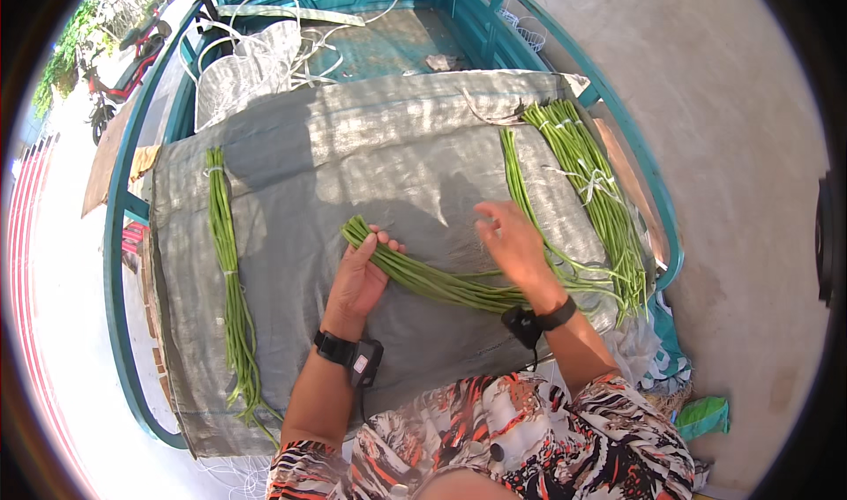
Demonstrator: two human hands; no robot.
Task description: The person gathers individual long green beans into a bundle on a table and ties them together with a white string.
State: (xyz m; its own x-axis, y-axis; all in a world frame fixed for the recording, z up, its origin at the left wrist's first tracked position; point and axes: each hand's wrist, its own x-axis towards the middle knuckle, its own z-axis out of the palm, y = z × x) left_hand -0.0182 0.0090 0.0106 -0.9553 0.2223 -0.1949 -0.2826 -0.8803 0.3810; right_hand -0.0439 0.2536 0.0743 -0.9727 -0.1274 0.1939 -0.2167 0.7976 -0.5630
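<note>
My left hand [362,278] grips a bundle of green yard-long beans [437,284] near one end, thumb on top. The bundle's other end trails right across a grey woven sheet [284,341], passing below my right hand [509,242]. That hand is raised with bent fingers and nothing visible in it. Just beyond it lies a thin row of loose long beans [518,176]. Farther right rests a thick pile of long beans [589,182] with white ties around it. A slim tied bundle of long beans [225,249] lies at the left of the sheet.
The sheet covers part of a teal metal cart bed [397,40] with side rails [122,249]. A white woven basket [231,83] and loose white straps [317,57] are at the back left. A green bag [703,417] lies on the floor at the lower right.
</note>
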